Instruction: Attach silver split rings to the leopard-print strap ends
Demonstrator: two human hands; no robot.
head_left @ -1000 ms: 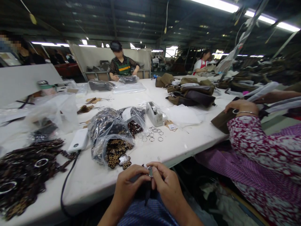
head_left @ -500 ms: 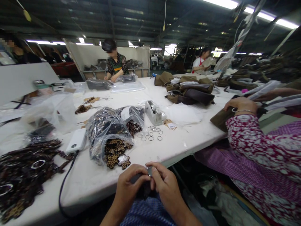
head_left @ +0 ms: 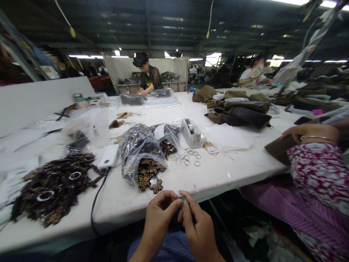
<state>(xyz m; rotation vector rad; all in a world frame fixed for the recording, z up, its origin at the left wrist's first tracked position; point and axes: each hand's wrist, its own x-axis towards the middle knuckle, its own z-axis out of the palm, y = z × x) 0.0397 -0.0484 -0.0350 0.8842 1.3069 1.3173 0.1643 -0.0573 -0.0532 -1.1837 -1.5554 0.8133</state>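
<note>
My left hand point(head_left: 160, 214) and my right hand point(head_left: 198, 223) meet above my lap, just in front of the table edge. Both are closed, thumbs and forefingers pinching a small grey piece point(head_left: 184, 198) with a metallic look. Fingers cover most of it, so I cannot make out its kind. Something dark hangs below, between the palms. On the table beyond lies a leopard-print bear-shaped piece point(head_left: 156, 185) with a shiny patch, at the mouth of a clear plastic bag point(head_left: 140, 143) filled with more of them. Several metal rings point(head_left: 187, 162) are scattered to its right.
A tape dispenser point(head_left: 191, 134) stands behind the rings, with paper tags point(head_left: 211, 148) beside it. A white power bank point(head_left: 109, 156) with a black cable and a heap of dark patterned straps point(head_left: 57, 185) lie left. A co-worker's sleeve point(head_left: 321, 167) is close on the right.
The view has turned left, so the table contents sit further right. My fingers have closed further over the grey round piece, which showed more before.
</note>
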